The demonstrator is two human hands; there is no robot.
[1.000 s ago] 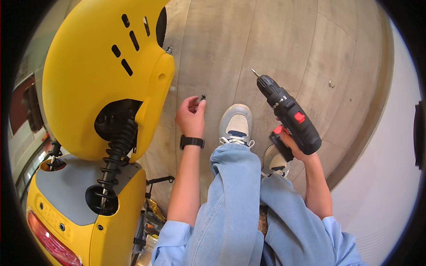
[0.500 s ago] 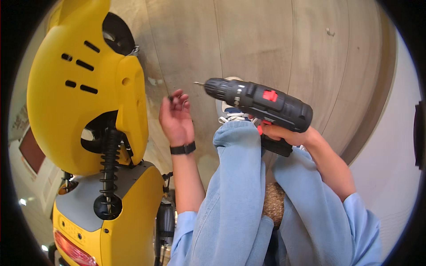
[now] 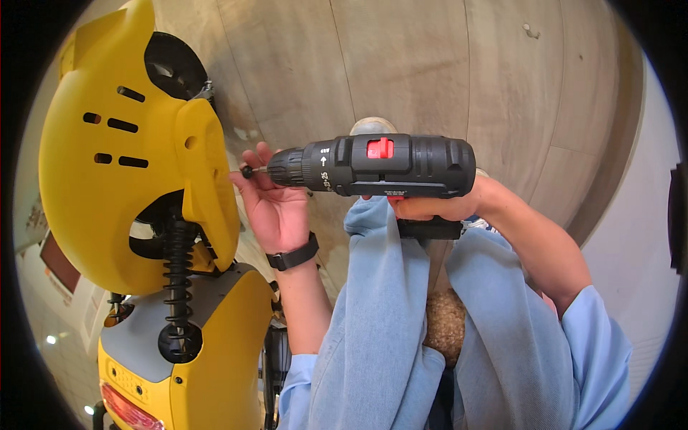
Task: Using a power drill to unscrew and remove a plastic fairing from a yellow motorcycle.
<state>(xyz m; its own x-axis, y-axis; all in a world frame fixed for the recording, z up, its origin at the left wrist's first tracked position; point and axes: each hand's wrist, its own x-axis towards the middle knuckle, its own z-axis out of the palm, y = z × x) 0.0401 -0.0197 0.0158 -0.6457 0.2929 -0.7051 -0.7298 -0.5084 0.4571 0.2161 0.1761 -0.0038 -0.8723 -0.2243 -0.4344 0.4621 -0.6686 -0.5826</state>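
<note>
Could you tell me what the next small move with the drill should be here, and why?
Probably ease the drill a little further left, toward the yellow panel. The right hand holds the drill level, its bit tip carries a small dark screw and lies short of the panel edge, and the left hand steadies the tip. Which hole it suits I cannot tell.

No packages, labels, signs, screens.
</note>
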